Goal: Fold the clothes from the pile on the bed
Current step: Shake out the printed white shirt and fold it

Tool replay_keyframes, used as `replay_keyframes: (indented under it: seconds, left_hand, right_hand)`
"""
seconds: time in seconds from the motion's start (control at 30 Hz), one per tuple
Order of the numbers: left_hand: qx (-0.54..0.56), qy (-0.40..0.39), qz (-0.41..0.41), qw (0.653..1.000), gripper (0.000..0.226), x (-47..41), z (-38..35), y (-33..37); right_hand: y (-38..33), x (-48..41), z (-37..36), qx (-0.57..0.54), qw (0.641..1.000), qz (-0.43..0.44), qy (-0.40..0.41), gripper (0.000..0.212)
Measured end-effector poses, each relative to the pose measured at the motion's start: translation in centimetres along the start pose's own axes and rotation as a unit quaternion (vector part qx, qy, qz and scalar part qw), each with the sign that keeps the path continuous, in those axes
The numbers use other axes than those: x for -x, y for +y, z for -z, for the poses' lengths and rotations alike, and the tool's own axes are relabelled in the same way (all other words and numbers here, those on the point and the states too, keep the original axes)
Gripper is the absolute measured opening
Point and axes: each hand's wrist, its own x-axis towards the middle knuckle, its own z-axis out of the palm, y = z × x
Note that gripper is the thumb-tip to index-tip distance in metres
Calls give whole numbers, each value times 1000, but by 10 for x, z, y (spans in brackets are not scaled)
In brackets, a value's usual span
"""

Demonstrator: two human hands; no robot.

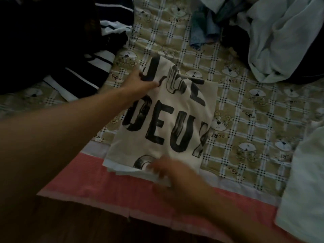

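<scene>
Right in the middle of the frame lies a cream shirt (164, 120) with big black letters, folded into a tall shape on the checked sheet (245, 111). Its lower end hangs over the pink band (105, 183) at the sheet's edge. The left hand (138, 81) reaches in from the left and pinches the shirt's upper left edge, thumb on top and fingers curled under. The right hand (168, 171) is blurry; it sits on the shirt's lower edge with fingers bent, and whether it grips the cloth is too hard to tell.

Other clothes sit all around. A dark striped top (84, 67) fills the upper left, close to the left hand. A blue cloth (203, 30) lies at the top. A pale heap (280, 41) is bunched in the upper right. Another pale cloth (305, 181) covers the right edge. Nothing lies on top of the shirt but the hands.
</scene>
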Motion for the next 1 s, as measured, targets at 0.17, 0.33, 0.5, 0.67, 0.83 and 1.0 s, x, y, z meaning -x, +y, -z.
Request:
replay_keyframes:
  seconds: [0.17,0.33,0.5,0.67,0.83,1.0]
  left_hand:
    - [-70,-100,10,993,62,70,14,-64]
    - [-93,-112,9,989,67,102,15,-100]
    - [-88,-122,-3,989,53,105,19,-109]
    - [-120,-115,19,986,38,122,26,-134]
    - [-178,-80,-31,980,41,125,36,-117]
    - [-107,47,-83,990,50,36,29,-43]
  right_hand:
    - [61,-56,76,-13,932,-53,358,35]
    - [97,-117,165,89,931,-120,334,59]
    - [105,-131,199,136,950,-149,240,17]
    - [113,-125,214,156,923,-122,330,9]
    - [119,-115,205,151,959,-78,226,16]
    - [116,-109,198,82,967,-68,233,14]
